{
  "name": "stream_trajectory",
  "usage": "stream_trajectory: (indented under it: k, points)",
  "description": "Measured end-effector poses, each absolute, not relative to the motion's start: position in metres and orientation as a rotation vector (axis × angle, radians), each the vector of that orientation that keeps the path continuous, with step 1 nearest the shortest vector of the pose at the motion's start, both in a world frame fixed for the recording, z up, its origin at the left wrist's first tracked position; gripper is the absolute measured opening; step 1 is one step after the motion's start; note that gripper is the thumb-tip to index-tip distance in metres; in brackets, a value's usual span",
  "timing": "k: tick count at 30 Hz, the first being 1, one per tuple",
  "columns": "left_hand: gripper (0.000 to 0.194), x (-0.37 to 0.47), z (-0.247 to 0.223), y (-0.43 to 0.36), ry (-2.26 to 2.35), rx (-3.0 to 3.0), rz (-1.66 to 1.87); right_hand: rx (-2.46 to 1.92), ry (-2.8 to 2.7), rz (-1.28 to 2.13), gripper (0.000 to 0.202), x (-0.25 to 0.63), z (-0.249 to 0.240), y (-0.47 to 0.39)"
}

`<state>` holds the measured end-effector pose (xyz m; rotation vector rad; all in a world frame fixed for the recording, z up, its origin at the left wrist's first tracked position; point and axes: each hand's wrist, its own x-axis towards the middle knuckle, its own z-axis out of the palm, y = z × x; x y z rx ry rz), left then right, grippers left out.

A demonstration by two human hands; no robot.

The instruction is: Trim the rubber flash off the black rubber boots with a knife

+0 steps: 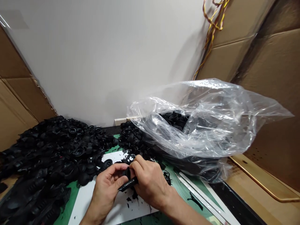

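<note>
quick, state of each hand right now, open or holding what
Left hand: closed, pinching a small black part.
Right hand: closed, holding a black stick-like item; exactly what it is cannot be told.

Desk [74,190] left side blocked by black rubber parts heap [63,153]; back right, plastic bag [225,134]. Passable: over white sheet [136,211], from front.

The left hand [105,186] pinches a black ribbed part [126,172] over a white sheet [131,213]; the right hand [148,176] holds a dark tool [128,184] beside it.
</note>
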<state>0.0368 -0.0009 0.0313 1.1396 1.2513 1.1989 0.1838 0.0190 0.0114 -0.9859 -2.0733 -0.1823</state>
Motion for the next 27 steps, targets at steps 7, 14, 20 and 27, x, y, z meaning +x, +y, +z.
stream_trajectory:
  k: [7, 14, 20, 27]
  points:
    - [0.029, 0.035, 0.029, -0.002, 1.11, 1.033, 1.274, -1.108, -1.819, 0.193, 0.012, 0.196, 0.009, 0.026]
    - [0.033, 0.032, 0.029, -0.003, 1.044, 0.875, 1.208, -1.262, -1.578, 0.512, 0.008, 0.214, 0.014, 0.036]
    - [0.032, 0.032, 0.03, -0.003, 1.08, 0.895, 1.213, -1.257, -1.608, 0.465, 0.018, 0.211, 0.012, 0.035]
    - [0.03, 0.033, 0.031, -0.003, 1.098, 0.945, 1.236, -1.217, -1.605, 0.441, 0.012, 0.21, 0.011, 0.035]
